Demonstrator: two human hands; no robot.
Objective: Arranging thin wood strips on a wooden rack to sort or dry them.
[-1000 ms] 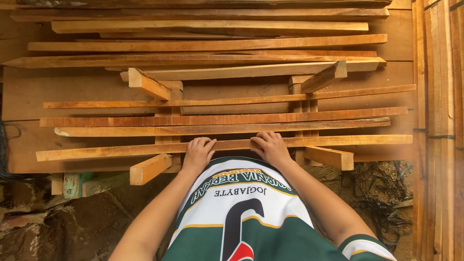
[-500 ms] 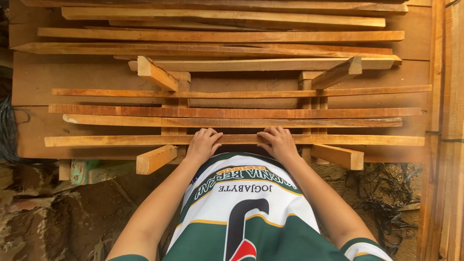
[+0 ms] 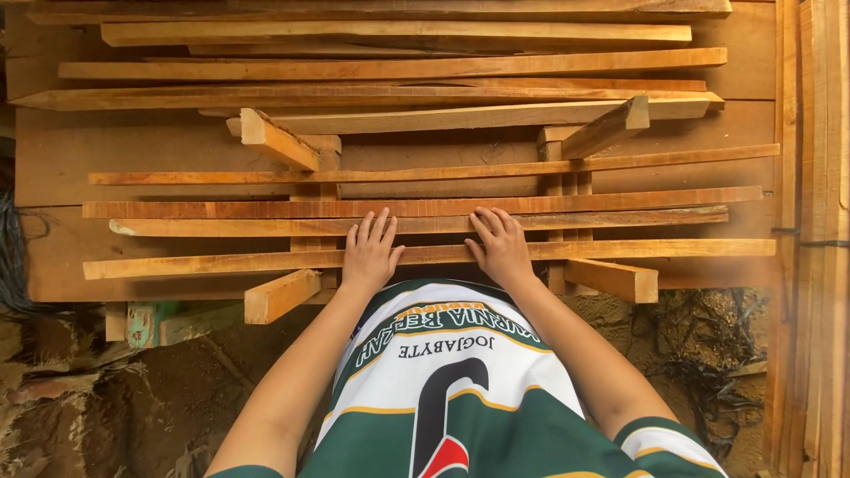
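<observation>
Looking straight down from head height, we see both our hands laid flat on a stack of long, thin wooden slats that run left to right across the middle of the frame. Our left hand (image 3: 370, 252) rests palm down, fingers spread, on the nearest slat (image 3: 221, 264) just left of centre; our right hand (image 3: 500, 248) lies the same way just right of centre, fingers reaching onto the next slat (image 3: 620, 219) behind it. Neither hand grips anything; both are open and pressing on top. The slats lie across short wooden crosspieces (image 3: 279, 295) that stick out toward us at lower left and lower right, over a broad board (image 3: 133, 146) beneath. More slats fill the top of the frame, and upright planks (image 3: 819, 221) stand along the right edge. We judge the nearest slat stiff, light for its length, rough-sawn and likely splintery; taken near its middle, where our hands sit, it should balance without drooping.
</observation>
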